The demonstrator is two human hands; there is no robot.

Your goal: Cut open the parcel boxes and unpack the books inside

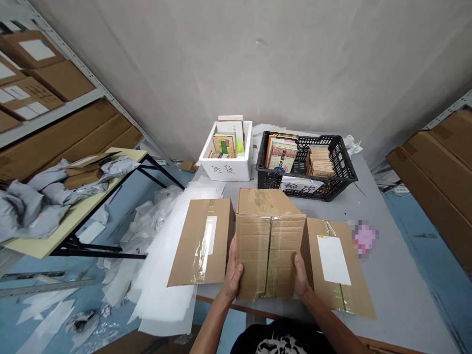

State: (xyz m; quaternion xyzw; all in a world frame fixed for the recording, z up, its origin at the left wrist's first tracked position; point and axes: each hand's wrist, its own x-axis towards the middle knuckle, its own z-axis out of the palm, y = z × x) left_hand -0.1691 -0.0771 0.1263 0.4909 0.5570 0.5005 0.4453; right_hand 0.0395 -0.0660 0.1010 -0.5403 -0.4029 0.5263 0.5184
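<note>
Brown cardboard carton point(270, 244), seams clear-taped, hand-held.

The bare left hand point(233, 273) stands near the 6 o'clock position of the view, upright on its edge, with the thumb point(239, 269) uppermost and the palm facing 3 o'clock. The bare right hand point(302, 278) stands near 5 o'clock, its palm facing 9 o'clock; both hands are level, well apart, and closed in a two-sided grip. The bare left forearm point(212, 327) rises from the lower frame edge toward 1 o'clock, and the bare right forearm point(332, 329) rises toward 11 o'clock.
</note>
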